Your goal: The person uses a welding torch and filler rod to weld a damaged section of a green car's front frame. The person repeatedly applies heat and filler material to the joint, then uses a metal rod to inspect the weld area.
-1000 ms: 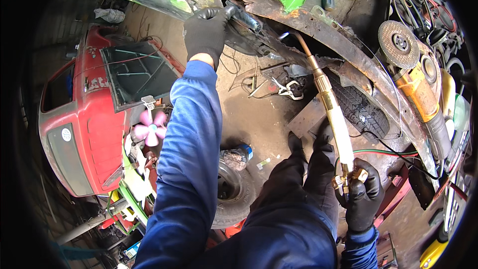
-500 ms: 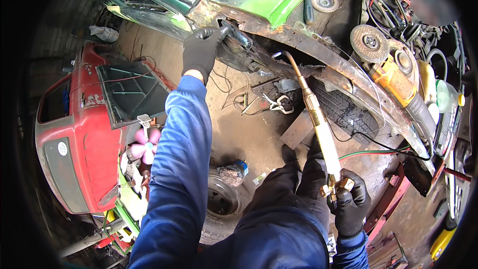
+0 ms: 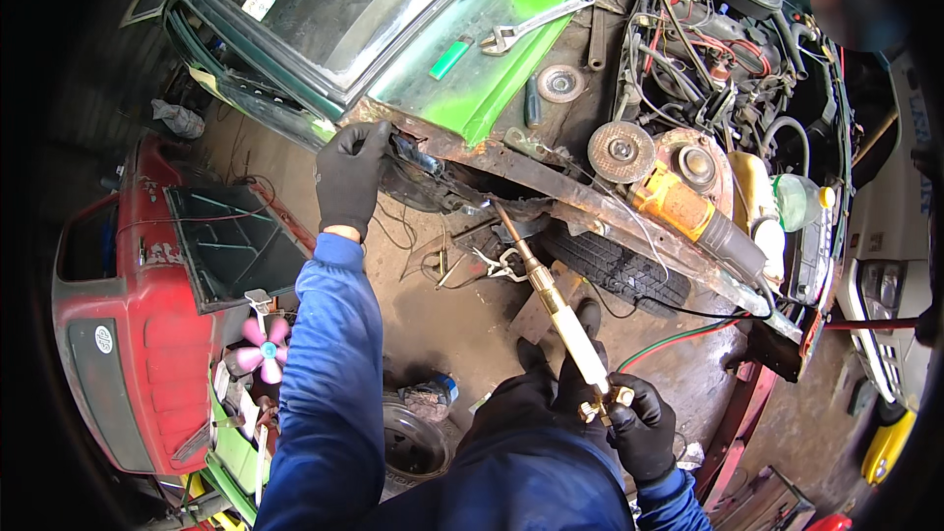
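1. Green panel: we took this as landmark; an adjustable wrench lay on it.
2. Torch: we held it below the green panel, its tip pointing up toward the rusty edge there.
3. Right hand: below the panel, clamped around the torch's valve end.
4. Left hand: lower left of the panel, fingers bunched; we could not tell whether they gripped anything.
5. Yellow grinder: lower right of the panel.
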The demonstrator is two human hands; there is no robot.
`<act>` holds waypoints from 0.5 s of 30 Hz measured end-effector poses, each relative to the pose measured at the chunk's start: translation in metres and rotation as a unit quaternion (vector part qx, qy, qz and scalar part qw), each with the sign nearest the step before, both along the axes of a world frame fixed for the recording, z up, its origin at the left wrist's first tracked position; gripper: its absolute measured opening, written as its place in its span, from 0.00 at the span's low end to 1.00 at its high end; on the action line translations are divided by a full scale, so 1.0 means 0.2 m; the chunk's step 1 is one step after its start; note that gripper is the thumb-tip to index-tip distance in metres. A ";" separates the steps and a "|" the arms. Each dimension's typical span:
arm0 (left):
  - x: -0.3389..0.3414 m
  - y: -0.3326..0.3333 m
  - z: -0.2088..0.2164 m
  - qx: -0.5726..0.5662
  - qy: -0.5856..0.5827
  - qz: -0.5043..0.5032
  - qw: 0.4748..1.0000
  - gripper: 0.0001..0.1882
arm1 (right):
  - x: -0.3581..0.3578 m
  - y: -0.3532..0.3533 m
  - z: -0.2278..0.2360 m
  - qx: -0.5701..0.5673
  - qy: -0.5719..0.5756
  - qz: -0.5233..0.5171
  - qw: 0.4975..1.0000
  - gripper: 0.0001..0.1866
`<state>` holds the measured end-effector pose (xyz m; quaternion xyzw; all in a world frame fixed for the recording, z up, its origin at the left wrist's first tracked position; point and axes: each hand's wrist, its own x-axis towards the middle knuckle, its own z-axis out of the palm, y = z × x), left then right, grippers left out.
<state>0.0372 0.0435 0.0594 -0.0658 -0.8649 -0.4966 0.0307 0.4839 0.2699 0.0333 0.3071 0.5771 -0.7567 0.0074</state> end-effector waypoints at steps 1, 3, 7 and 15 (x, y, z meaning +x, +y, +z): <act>-0.02 0.06 0.06 -0.043 0.051 -0.032 0.997 0.13 | -0.01 0.01 0.01 -0.002 -0.007 0.001 1.000 0.22; -0.08 0.20 0.15 -0.112 0.158 -0.108 0.975 0.14 | -0.02 0.03 0.02 -0.008 -0.023 0.005 1.000 0.21; -0.17 0.52 0.24 -0.170 0.238 -0.164 0.942 0.16 | -0.07 0.08 0.04 0.002 -0.023 0.005 1.000 0.20; -0.05 0.84 0.19 -0.214 0.011 -0.316 0.924 0.17 | -0.11 0.20 0.04 0.005 0.017 0.027 0.999 0.26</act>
